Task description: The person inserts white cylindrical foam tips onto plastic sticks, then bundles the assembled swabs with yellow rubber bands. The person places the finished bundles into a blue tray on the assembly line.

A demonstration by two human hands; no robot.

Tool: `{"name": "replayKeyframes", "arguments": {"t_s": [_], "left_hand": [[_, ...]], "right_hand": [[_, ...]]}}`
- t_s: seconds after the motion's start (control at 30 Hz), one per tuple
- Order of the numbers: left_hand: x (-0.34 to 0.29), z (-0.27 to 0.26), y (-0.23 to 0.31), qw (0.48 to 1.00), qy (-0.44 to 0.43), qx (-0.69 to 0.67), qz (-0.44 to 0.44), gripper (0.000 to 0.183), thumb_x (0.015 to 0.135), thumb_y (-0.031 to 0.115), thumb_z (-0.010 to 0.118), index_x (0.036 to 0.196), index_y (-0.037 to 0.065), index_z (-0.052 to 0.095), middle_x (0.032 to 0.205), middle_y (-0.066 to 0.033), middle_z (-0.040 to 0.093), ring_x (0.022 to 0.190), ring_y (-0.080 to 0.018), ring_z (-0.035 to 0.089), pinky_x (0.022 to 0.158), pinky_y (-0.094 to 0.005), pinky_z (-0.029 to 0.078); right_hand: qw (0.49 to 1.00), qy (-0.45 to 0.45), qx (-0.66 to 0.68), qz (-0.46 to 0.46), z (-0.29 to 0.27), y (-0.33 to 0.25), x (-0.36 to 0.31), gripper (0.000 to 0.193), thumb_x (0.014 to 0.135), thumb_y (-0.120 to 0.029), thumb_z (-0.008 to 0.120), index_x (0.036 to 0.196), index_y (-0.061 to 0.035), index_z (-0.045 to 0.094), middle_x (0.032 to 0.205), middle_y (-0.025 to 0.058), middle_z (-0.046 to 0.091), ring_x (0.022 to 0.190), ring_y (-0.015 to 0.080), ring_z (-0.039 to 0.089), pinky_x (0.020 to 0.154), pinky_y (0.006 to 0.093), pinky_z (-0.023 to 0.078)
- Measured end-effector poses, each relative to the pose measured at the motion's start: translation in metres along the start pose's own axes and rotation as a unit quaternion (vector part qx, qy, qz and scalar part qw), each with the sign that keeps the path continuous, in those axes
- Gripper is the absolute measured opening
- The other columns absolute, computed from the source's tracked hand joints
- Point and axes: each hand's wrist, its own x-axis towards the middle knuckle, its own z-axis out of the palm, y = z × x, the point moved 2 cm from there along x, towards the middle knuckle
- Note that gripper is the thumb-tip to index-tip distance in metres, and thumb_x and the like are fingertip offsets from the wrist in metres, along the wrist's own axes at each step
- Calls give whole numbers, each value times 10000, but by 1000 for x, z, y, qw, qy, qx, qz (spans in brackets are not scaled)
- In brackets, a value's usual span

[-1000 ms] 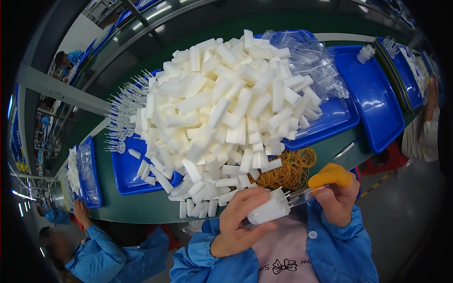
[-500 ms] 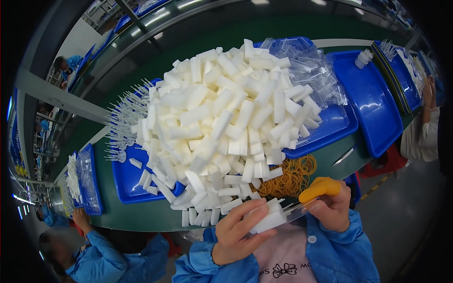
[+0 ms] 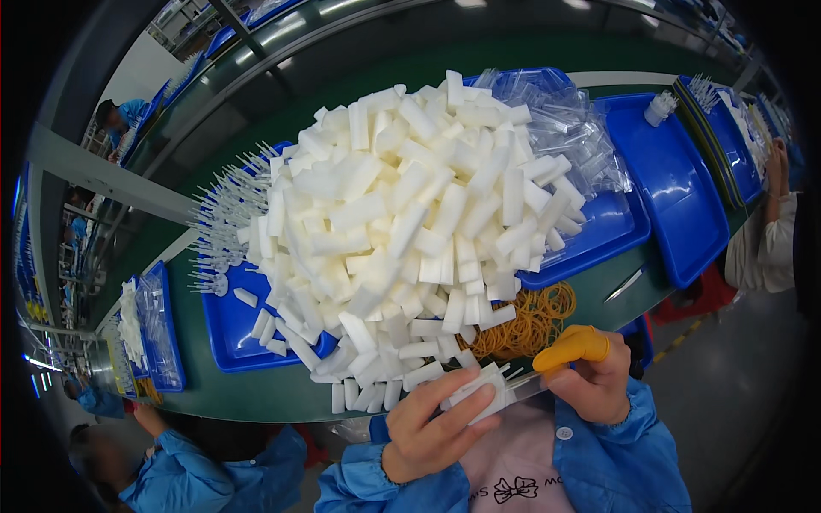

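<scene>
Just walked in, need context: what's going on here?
A person's left hand grips a white piece with thin rods showing at its end. The right hand, one finger in an orange cover, holds a clear piece at that end. Beyond them, a big pile of white blocks and some orange bands lie on the bench.

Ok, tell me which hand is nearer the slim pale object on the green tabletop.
Right. The right hand is below and slightly left of the slim pale object in the picture; the left hand is lower and much farther left.
</scene>
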Motion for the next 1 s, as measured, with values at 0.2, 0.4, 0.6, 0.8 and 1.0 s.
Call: {"name": "replayKeyframes", "arguments": {"t_s": [0.2,0.4,0.6,0.8,1.0], "left_hand": [[-5,0,-3,1000,-12,0,-11,482,578,157,839,1018,79,659,1061,-184,626,879,-304,648,720,-348,541],[-5,2,-4,1000,-9,10,-2,498,579,152,837,1030,64,648,1070,-191,618,902,-316,640,746,-363,535],[-9,6,-6,956,28,-250,-150,596,743,87,754,1254,-19,465,1243,-175,467,1040,-232,560,875,-325,464],[-11,4,-19,850,-10,-473,-230,466,805,54,702,1194,-40,465,1181,-119,425,1106,-206,516,961,-346,424],[-14,1,-20,878,5,-433,-204,501,741,-1,744,1175,-41,498,1198,-140,432,1107,-220,519,969,-343,432]], "right_hand": [[984,-37,130,119,6,13,0,162,750,-52,693,904,-3,677,672,36,623,549,93,571,514,220,426],[999,-25,-25,-11,11,2,-4,203,710,-61,740,891,8,680,695,44,625,514,93,523,487,228,394],[998,-3,68,6,3,9,-4,208,695,-49,750,879,12,675,704,47,615,557,100,541,508,226,395],[982,34,164,85,3,1,-8,239,688,-27,755,903,15,659,793,83,633,632,128,582,582,230,448],[999,-27,21,-39,-17,-1,-5,251,642,-61,785,865,-24,676,900,103,657,826,219,604,796,343,472]]}}
